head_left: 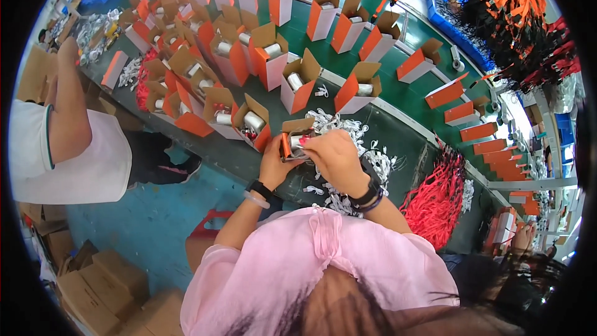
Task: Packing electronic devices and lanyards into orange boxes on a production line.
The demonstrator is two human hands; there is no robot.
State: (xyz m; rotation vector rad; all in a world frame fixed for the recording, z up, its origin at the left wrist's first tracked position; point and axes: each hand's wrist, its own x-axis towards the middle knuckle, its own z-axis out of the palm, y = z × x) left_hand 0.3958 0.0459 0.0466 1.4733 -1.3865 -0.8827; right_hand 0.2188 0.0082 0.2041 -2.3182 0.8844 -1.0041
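My left hand (pixel 277 165) is wrapped round a small orange and white carton with a brown inner flap (pixel 298 126), its top open. A silvery-white cylinder (pixel 295 141) shows in the carton's mouth. Over it bends my right hand (pixel 339 154), fingers pinched together at the opening; what they grip there is hidden. White coiled cables (pixel 351 129) lie in a heap behind and beside my right hand. Just left of my hands stands another open carton (pixel 252 126) with a white cylinder inside.
Many open cartons (pixel 233 56) crowd the dark bench to the left. More ride on the green conveyor (pixel 385 112). Red straps (pixel 438 199) are piled at right; orange and black straps (pixel 497 0) hang above. A person in white (pixel 68 149) stands at left, near cardboard boxes (pixel 93 292).
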